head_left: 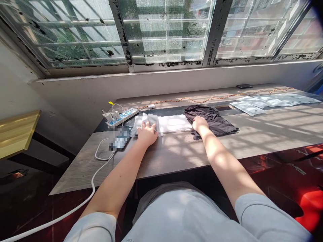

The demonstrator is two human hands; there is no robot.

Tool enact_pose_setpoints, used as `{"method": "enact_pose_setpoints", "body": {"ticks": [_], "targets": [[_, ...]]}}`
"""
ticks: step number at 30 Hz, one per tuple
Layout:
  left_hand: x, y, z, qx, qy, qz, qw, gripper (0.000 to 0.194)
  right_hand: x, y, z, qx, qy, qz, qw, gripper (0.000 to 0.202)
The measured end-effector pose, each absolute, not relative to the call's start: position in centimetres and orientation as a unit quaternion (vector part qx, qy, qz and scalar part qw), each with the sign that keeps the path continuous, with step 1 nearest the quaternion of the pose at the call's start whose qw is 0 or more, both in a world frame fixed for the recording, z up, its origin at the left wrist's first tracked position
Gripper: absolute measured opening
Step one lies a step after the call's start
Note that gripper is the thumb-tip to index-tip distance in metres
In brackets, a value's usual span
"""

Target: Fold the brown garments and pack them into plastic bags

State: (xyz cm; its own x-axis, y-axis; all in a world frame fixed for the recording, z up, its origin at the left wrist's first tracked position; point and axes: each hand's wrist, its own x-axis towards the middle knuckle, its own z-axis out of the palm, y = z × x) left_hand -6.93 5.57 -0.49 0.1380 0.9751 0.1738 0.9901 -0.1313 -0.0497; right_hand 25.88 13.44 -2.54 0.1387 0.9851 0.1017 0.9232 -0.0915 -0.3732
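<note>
My left hand (147, 133) lies with spread fingers on a frosted plastic bag (151, 118), at the left end of a row of flat packaging on the table. To its right lies a stack of white flat packets (174, 123). My right hand (200, 124) is closed on the left part of a dark, crumpled cloth garment (218, 121). The garment's left edge overlaps the end of the white stack. My right fingertips are partly hidden by the hand itself.
Left of the bags are a phone (122, 138) with a white cable (94, 183) and a power strip (123, 117) with plugged-in chargers. Several filled pouches (272, 101) lie at the right. A dark flat device (244, 86) and an orange twisted cord (191, 99) are at the back.
</note>
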Motion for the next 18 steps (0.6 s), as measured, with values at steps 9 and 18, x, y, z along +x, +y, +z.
{"method": "enact_pose_setpoints", "body": {"ticks": [9, 18], "targets": [[-6.3, 5.3, -1.2, -0.784, -0.606, -0.084, 0.109, 0.042, 24.5, 11.1, 0.1, -0.769, -0.576, 0.106, 0.257, 0.023], [-4.5, 4.6, -1.0, -0.843, -0.516, -0.148, 0.047, 0.029, 22.4, 10.0, 0.4, -0.692, -0.590, 0.100, 0.405, 0.021]]}}
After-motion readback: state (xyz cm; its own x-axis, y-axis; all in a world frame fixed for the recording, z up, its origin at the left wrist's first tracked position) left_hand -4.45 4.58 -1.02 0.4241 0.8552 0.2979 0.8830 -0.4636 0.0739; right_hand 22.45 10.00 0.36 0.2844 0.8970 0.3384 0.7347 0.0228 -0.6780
